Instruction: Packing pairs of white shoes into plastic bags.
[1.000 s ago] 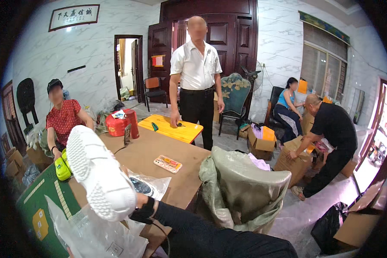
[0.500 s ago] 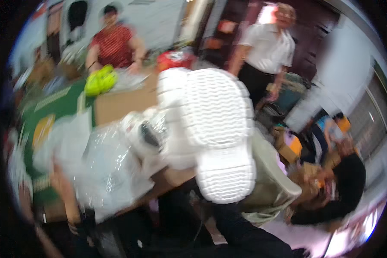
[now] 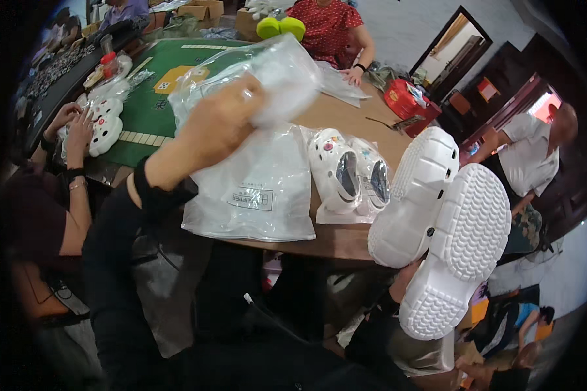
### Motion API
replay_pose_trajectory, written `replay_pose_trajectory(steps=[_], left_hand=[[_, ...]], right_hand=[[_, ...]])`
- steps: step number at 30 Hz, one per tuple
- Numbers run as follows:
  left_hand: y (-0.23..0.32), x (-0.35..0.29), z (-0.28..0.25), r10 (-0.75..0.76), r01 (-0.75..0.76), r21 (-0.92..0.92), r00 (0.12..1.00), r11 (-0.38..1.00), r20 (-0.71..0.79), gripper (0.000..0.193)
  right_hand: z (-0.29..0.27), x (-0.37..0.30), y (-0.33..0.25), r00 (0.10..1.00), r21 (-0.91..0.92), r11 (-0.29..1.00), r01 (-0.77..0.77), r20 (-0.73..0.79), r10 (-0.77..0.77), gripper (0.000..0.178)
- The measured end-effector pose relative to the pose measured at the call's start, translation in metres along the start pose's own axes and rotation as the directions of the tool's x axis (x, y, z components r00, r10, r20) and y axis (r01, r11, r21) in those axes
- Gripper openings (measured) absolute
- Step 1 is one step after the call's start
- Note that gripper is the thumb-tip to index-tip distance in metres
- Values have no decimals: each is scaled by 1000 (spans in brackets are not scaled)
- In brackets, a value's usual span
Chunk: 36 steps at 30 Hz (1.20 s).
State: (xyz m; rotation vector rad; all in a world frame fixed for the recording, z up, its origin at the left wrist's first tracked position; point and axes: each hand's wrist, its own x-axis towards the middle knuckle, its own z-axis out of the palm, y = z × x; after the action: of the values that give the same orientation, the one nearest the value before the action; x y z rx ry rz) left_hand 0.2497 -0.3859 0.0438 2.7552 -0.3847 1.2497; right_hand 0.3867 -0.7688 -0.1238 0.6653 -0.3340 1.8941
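Observation:
My left hand (image 3: 218, 124) is closed on a clear plastic bag (image 3: 284, 78), lifted above the table and blurred at its far end. Beneath it lie more clear zip bags (image 3: 254, 182) at the table's near edge. My right hand (image 3: 406, 281), mostly hidden, grips a pair of white clogs. One clog (image 3: 460, 244) shows its ridged sole; the other clog (image 3: 414, 195) stands beside it with its side holes in view. Between the bags and the held pair, white clogs with small charms (image 3: 336, 166) sit in a clear bag on the table.
At the left, a co-worker's hands (image 3: 78, 130) touch white charm-studded clogs (image 3: 104, 127) by the green mat (image 3: 140, 117). Across the table (image 3: 352, 117) stands a person in red (image 3: 326, 29) near yellow-green clogs (image 3: 280, 28). A red bag (image 3: 404, 101) lies at the far right; a person in white (image 3: 531, 150) stands beyond.
My left hand has come up from the left and taken hold of a plastic bag. The white clogs in my right hand have shifted right in view, and both now show separately.

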Motion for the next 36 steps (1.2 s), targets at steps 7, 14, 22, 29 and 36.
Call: replay_pose_trajectory(steps=[7,14,22,29,36], left_hand=[[-13,-81,84,-83,204,-170,840,964,536,76],[1,-137,116,31,170,-295,821,940,571,93],[-31,-148,84,-183,330,-215,840,919,511,69],[-166,-132,101,-438,407,163,806,899,398,48],[-212,-135,107,-600,558,242,654,794,460,46]], right_hand=[[-19,19,-4,996,299,954,9,-86,17,31],[-2,-3,-12,999,520,854,11,39,-37,33],[-1,-32,9,984,754,652,-79,165,-71,35],[-7,-16,3,967,866,479,-146,226,-114,36],[-5,9,10,951,909,369,-192,265,-158,36]])
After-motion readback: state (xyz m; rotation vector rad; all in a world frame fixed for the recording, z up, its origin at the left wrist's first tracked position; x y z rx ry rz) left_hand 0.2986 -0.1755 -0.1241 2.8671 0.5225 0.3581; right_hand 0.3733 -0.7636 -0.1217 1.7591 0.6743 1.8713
